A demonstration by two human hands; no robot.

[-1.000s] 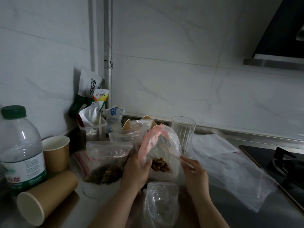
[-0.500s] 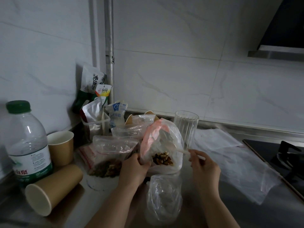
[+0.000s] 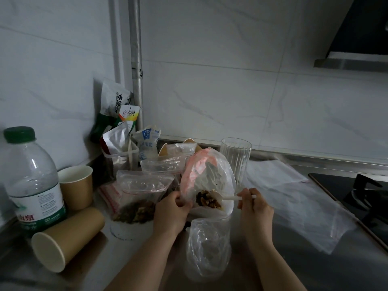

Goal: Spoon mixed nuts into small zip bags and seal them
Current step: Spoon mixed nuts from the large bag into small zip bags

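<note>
A big clear and pink plastic bag (image 3: 206,175) with mixed nuts (image 3: 207,200) at its bottom stands mid-counter. My left hand (image 3: 171,213) grips its left edge. My right hand (image 3: 253,204) pinches the handle of a white plastic spoon (image 3: 231,198), whose bowl is down inside the bag among the nuts. A small zip bag (image 3: 140,192) partly filled with nuts stands to the left of my left hand. Another clear bag (image 3: 206,248) lies crumpled in front of the big bag, between my forearms.
A water bottle (image 3: 31,181), an upright paper cup (image 3: 76,185) and a tipped paper cup (image 3: 65,238) stand left. Snack packets (image 3: 117,114) lean in the corner. A ribbed glass (image 3: 236,158) stands behind the bag. Flat plastic bags (image 3: 294,198) lie right, next to the stove (image 3: 361,194).
My right hand has lowered and pushed the spoon deeper into the big bag, down to the nuts. My left hand keeps its hold on the bag's edge.
</note>
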